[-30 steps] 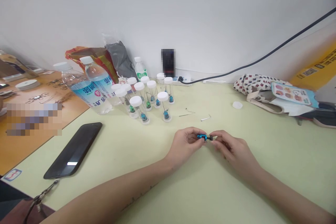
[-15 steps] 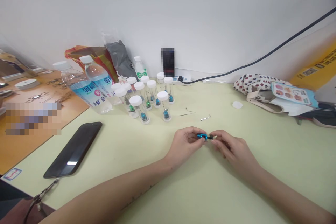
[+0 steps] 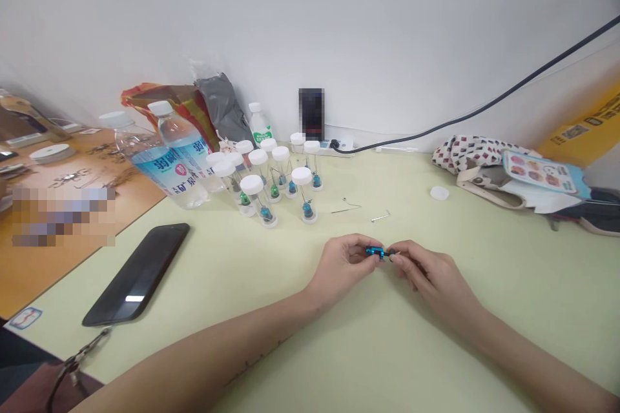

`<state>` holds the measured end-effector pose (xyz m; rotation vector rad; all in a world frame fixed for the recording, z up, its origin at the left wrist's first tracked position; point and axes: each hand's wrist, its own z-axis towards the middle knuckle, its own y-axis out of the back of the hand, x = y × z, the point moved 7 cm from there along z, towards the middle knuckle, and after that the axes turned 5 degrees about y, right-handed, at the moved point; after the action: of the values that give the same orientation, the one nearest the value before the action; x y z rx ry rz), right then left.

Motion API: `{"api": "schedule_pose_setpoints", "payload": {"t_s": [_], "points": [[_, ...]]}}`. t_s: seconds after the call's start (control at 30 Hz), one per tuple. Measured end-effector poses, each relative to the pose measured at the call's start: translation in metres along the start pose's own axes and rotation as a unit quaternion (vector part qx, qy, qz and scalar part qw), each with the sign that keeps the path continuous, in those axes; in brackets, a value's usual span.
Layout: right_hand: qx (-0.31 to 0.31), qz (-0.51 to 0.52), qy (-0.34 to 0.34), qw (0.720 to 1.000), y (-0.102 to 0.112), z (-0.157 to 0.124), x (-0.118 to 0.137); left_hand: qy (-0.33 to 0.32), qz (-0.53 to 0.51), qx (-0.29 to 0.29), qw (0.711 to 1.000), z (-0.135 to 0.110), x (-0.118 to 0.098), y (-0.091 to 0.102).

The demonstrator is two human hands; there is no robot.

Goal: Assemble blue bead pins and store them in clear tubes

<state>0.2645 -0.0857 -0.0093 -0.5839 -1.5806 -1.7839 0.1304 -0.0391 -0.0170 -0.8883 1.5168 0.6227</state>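
My left hand [image 3: 341, 267] pinches a small shiny blue metal piece [image 3: 374, 251] between thumb and fingers, just above the table. A short dark stem with a round dark end [image 3: 391, 254] sticks out of its right side. The fingertips of my right hand [image 3: 427, 271] are closed on that dark end. Fingers cover part of the piece, so its exact kind cannot be made out. Beyond my hands lie a thin bent metal wire [image 3: 347, 209] and a short bent metal rod [image 3: 380, 216]. Behind to the left stand several clear white-capped jars [image 3: 307, 203] with blue or green pieces inside.
A black smartphone [image 3: 137, 274] lies at the left on the pale green table [image 3: 416, 355]. Two large water bottles [image 3: 186, 142] stand behind it. A power strip [image 3: 343, 146] with a black cable [image 3: 465, 119] sits by the wall. A white cap [image 3: 439, 193] and a patterned pouch [image 3: 472, 156] are at the right.
My right fingertips cover the dark end a little differently, and the blue piece looks slightly turned. Both hands stay in nearly the same place. The whole view has shifted very slightly.
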Motion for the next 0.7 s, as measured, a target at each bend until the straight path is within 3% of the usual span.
{"api": "schedule_pose_setpoints", "payload": {"t_s": [0.33,0.7], "points": [[-0.011,0.013,-0.008,1.0,0.0002,-0.0004,0.0023,0.038,-0.041,-0.025,0.998,0.0029,0.0039,0.0084],[-0.019,-0.006,0.002,1.0,0.0014,-0.0008,0.0035,0.032,-0.041,-0.006,0.999,0.0023,0.0024,0.0042]]}}
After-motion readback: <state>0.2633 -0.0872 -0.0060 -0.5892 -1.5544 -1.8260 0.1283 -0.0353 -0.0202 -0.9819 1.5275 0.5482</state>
